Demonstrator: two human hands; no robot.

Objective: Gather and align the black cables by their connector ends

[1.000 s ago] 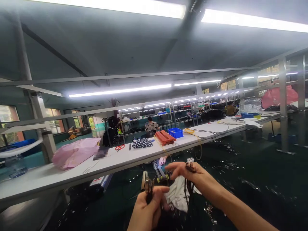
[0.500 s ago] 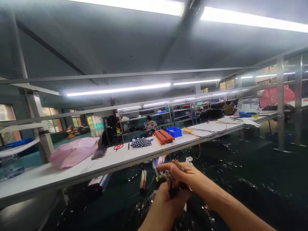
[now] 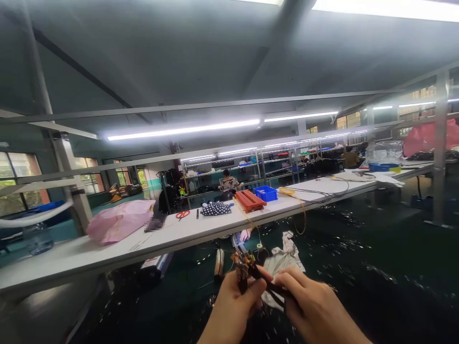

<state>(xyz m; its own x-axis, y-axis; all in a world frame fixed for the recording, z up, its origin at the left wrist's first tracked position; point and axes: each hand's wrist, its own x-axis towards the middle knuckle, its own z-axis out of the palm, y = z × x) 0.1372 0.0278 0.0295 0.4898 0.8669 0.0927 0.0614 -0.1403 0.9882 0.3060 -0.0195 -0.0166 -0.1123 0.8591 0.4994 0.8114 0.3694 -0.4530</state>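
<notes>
Two bare hands work close together at the lower centre of the frame, in front of a long white desk (image 3: 114, 253). The left hand (image 3: 231, 303) pinches a small dark item with a glossy, coppery brown top (image 3: 241, 267) between thumb and fingers; its exact nature is too blurred to tell. The right hand (image 3: 315, 303), just beside it, has its fingers curled around a dark strip-like piece (image 3: 279, 290) that slants up toward the left hand. Whether the two pieces are joined cannot be told. Behind the right hand lies a crumpled whitish cloth (image 3: 285, 260).

The desk slants across the frame, rising toward the right. A pale pink bag (image 3: 120, 222) sits on it at centre left. Rightward come scissors with red handles (image 3: 182, 215), a black-and-white dotted cloth (image 3: 216, 209), an orange-red tray (image 3: 250, 200) and a blue bin (image 3: 266, 193), the last two near each other. Dark cables (image 3: 324, 195) trail farther right. Beyond the desk, near the frame's centre, a person in a patterned top (image 3: 229, 183) is seen from behind. A bright tube light (image 3: 186, 130) stretches above.
</notes>
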